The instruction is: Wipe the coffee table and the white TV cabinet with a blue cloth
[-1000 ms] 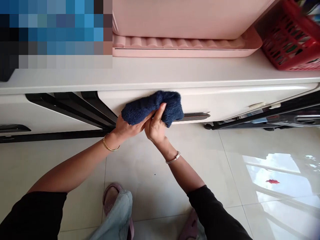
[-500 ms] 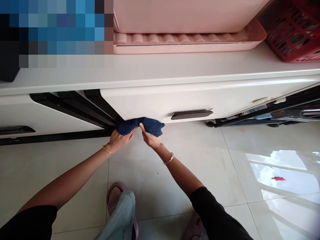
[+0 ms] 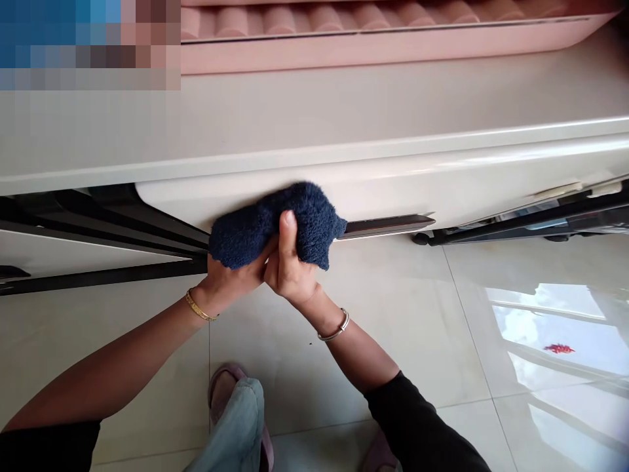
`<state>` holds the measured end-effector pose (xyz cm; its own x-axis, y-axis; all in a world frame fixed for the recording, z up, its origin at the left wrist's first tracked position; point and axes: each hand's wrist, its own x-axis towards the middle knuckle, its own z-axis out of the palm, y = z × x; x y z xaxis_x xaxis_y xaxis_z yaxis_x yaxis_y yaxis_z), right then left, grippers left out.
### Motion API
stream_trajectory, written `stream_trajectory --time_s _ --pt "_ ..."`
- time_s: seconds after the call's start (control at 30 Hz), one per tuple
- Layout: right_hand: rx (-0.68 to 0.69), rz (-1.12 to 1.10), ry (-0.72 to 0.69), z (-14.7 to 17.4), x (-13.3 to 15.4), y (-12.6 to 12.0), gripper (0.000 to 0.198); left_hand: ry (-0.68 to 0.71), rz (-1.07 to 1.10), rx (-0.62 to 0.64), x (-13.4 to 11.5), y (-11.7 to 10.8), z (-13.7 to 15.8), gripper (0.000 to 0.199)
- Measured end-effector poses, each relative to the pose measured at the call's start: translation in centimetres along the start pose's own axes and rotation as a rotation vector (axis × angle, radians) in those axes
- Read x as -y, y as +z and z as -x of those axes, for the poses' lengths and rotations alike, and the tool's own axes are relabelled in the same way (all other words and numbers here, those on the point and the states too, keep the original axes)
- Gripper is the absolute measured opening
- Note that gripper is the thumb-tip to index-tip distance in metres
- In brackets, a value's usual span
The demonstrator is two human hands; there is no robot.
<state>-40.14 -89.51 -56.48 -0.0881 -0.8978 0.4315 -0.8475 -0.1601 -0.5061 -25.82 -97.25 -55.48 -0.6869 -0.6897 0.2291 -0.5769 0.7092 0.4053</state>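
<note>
A dark blue cloth (image 3: 246, 229) is bunched in front of the white drawer front (image 3: 181, 200), covering the near end of its dark handle (image 3: 388, 226). My left hand (image 3: 233, 282) grips the cloth's left part, most of its fingers hidden under the fabric. Close against it, my right hand (image 3: 292, 269) holds the cloth's right part, thumb pressed on top and the other fingers out of sight. Whether the cloth touches the drawer front is hard to tell.
Above the drawer runs a pale cabinet top (image 3: 295, 118) bearing a pink ridged tray (image 3: 344, 49). Black slanted strips (image 3: 98, 203) lie left of the drawer. A black-framed rack (image 3: 491, 223) stands at right. Below are floor tiles (image 3: 393, 341) and my slippered foot (image 3: 223, 390).
Both hands have lifted the cloth up from the drawer's lower edge, and it now overlaps the handle. The view has shifted closer to the cabinet, and the red basket is out of sight.
</note>
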Motion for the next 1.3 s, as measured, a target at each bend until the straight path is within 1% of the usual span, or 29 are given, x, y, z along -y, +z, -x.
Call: stream_trajectory --time_s 0.1,0.17,0.23,0.3,0.47,0.53,0.6,0.67,0.77,0.83,0.93,1.03,1.13,1.2,1.3 --pt "0.046 0.042 0.069 2.0 -0.9 2.7 0.048 -0.002 -0.032 0.044 0.9 1.4 1.1 0.04" --pt "0.021 0.095 0.082 3.2 -1.4 4.5 0.049 0.035 -0.097 0.052 1.3 2.4 1.8 0.039" --pt "-0.034 0.129 0.098 3.8 -1.2 5.3 0.051 0.076 -0.148 0.042 1.4 3.0 2.3 0.038" --pt "-0.086 0.143 0.11 3.5 -0.5 4.7 0.055 0.088 -0.172 0.021 1.2 3.0 2.4 0.039" --pt "-0.108 0.131 0.041 0.9 1.8 -0.1 0.068 0.084 -0.122 -0.019 0.1 1.9 1.4 0.045" --pt "-0.116 0.117 0.038 0.2 2.0 -0.9 0.071 0.063 -0.084 -0.027 -0.1 1.9 1.0 0.049" --pt "-0.134 0.107 0.062 0.3 1.7 -0.2 0.07 0.034 -0.068 -0.041 0.0 2.2 0.8 0.052" --pt "-0.154 0.12 0.095 1.2 0.9 1.5 0.066 0.024 -0.081 -0.021 0.4 2.8 1.0 0.051" --pt "-0.177 0.161 0.141 3.0 -0.4 3.9 0.057 0.069 -0.125 0.031 1.2 3.8 2.0 0.047" --pt "-0.198 0.15 0.144 4.1 -1.2 4.4 0.053 0.113 -0.133 0.042 1.5 4.2 2.8 0.049" --pt "-0.257 0.061 0.136 5.0 -2.2 3.3 0.05 0.15 -0.132 0.018 1.7 4.2 3.7 0.051" --pt "-0.396 0.003 0.131 4.6 -3.4 1.6 0.051 0.119 -0.144 -0.028 1.5 3.4 3.8 0.05" --pt "-0.54 0.075 0.129 3.0 -4.3 0.4 0.058 0.058 -0.155 -0.076 1.0 2.4 2.6 0.05" --pt "-0.584 0.15 0.116 1.4 -4.3 -0.2 0.062 0.061 -0.155 -0.103 0.3 1.7 1.4 0.05" --pt "-0.651 0.191 0.077 -1.2 -3.3 -1.1 0.063 0.076 -0.152 -0.112 -1.2 0.9 -0.3 0.052"
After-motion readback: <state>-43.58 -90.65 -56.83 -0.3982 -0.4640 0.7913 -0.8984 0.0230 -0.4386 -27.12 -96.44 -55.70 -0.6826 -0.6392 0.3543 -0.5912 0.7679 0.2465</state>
